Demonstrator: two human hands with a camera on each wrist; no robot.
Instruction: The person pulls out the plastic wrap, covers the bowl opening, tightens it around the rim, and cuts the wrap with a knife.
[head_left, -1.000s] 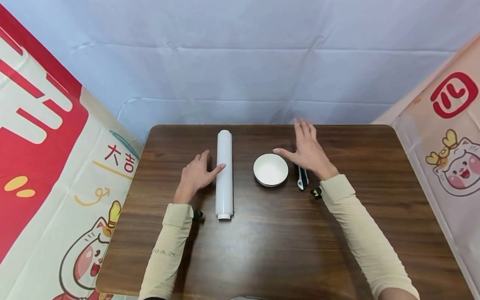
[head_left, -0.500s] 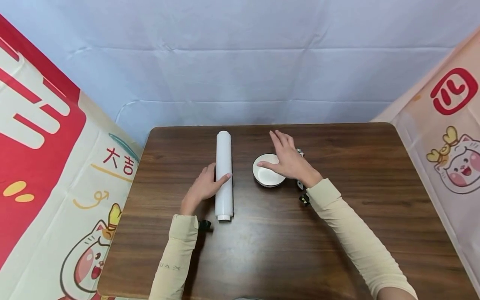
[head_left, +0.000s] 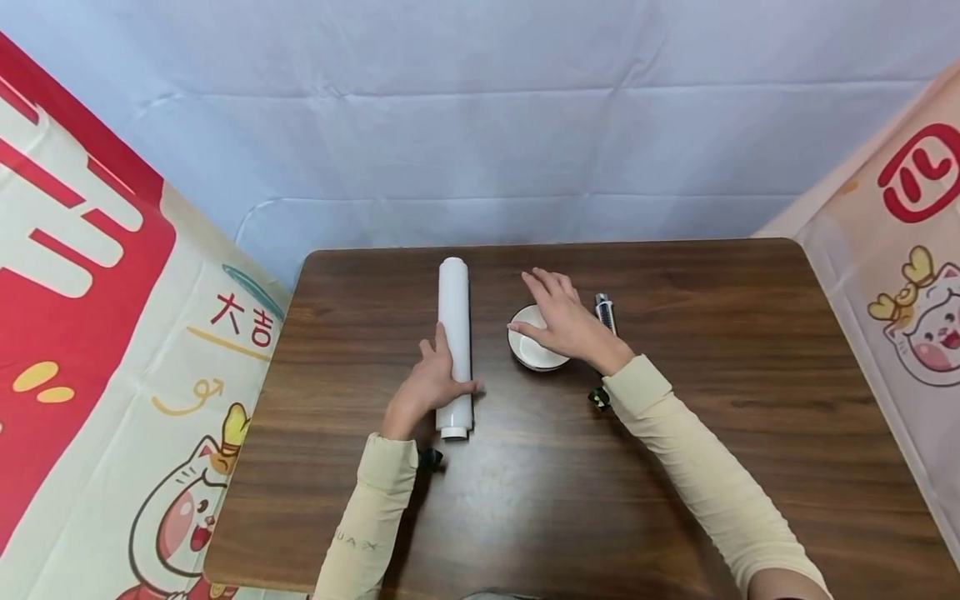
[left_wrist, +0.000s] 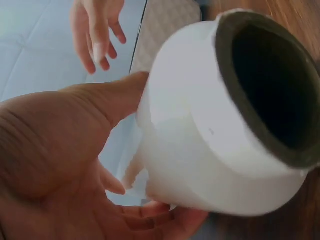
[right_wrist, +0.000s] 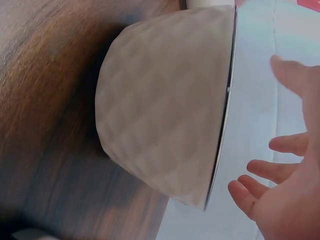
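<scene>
A white roll of cling film (head_left: 453,300) lies lengthwise on the table. My left hand (head_left: 429,379) spans its near half, thumb on the right side and fingers on the left. Seen from the left wrist, the thumb and curled fingers touch the roll (left_wrist: 175,115) beside its hollow core end. Over the white bowl (head_left: 536,357) hovers my right hand (head_left: 566,323), fingers spread. A gap separates those fingers from the bowl's dark rim in the right wrist view, where the bowl (right_wrist: 165,105) shows a diamond-textured outside. Behind the right hand a utility knife (head_left: 604,310) is partly hidden.
The brown wooden table (head_left: 712,333) has rounded far corners. A pale cloth backdrop (head_left: 480,150) hangs behind it. Printed cloths (head_left: 217,375) with cartoon figures flank both sides. Dark wrist-worn camera parts (head_left: 431,460) sit at both cuffs.
My left hand has moved right and nearer along the roll, from beside it to around it. The right hand has swung left from beside the bowl to above it.
</scene>
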